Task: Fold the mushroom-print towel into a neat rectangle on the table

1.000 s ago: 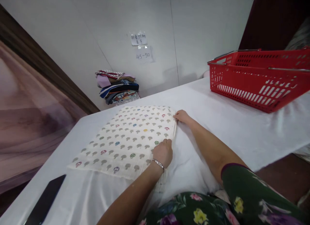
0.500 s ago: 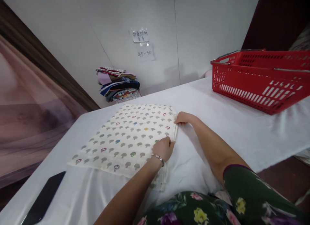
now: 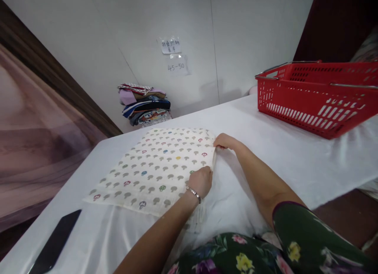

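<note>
Plainly, the left hand (image 3: 201, 180) and right hand (image 3: 224, 141) are pinching the cloth (image 3: 156, 167); uneven pulling is risking skewed layers.

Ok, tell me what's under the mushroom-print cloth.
The white table cover shows all around the mushroom-print cloth, so it lies on that. At the edge pinched by the left hand and right hand, folded layers show. Anything beneath its middle is covered.
</note>
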Demonstrator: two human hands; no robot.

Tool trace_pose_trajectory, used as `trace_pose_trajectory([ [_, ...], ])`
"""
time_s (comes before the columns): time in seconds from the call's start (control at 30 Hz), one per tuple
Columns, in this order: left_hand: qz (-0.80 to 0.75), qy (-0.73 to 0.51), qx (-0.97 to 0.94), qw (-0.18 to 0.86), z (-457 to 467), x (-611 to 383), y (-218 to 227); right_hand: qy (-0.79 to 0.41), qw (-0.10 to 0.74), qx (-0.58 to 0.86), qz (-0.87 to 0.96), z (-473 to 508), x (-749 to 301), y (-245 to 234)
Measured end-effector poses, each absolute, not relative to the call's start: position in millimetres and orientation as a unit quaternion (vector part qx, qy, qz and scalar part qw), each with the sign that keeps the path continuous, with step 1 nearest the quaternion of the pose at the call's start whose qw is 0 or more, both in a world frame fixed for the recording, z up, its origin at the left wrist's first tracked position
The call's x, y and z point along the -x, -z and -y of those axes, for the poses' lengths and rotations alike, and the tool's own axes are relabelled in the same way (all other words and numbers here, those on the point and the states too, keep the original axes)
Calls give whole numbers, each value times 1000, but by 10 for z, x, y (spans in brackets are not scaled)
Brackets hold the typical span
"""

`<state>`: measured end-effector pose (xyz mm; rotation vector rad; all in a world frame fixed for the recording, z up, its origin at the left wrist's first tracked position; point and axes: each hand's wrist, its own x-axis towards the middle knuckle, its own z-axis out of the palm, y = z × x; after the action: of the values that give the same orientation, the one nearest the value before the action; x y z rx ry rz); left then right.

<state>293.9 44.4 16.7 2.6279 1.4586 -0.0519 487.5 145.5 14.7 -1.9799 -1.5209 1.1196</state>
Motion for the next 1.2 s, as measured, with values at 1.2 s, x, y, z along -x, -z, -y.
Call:
trace_pose_trajectory([
  [1.2,-550,-11,-830,91,-521,-2784,-229,-564,242,656,438,-1527,-4936,37],
])
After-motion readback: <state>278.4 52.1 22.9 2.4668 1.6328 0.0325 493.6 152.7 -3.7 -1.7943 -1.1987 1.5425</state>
